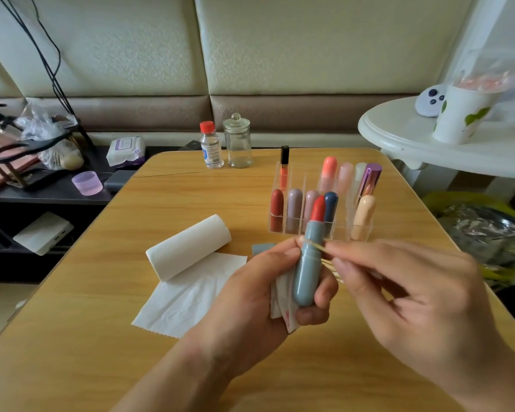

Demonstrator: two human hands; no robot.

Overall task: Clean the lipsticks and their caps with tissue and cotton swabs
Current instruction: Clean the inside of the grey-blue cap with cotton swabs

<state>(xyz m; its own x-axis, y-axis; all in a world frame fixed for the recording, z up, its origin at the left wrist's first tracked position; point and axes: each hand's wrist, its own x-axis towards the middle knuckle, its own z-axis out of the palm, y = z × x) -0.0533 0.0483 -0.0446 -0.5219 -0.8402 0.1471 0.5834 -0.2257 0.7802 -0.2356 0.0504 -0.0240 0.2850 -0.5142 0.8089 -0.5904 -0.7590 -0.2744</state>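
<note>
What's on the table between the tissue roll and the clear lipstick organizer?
In the head view, only a small grey-blue cap lies on the bare wooden table between the tissue roll and the organizer, just beyond the left hand.

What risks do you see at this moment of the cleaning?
1. The red bullet is fully extended from the grey-blue lipstick in the left hand; the cotton swab in the right hand could slip and gouge it.
2. The stained tissue under the tube may smear colour back.
</note>
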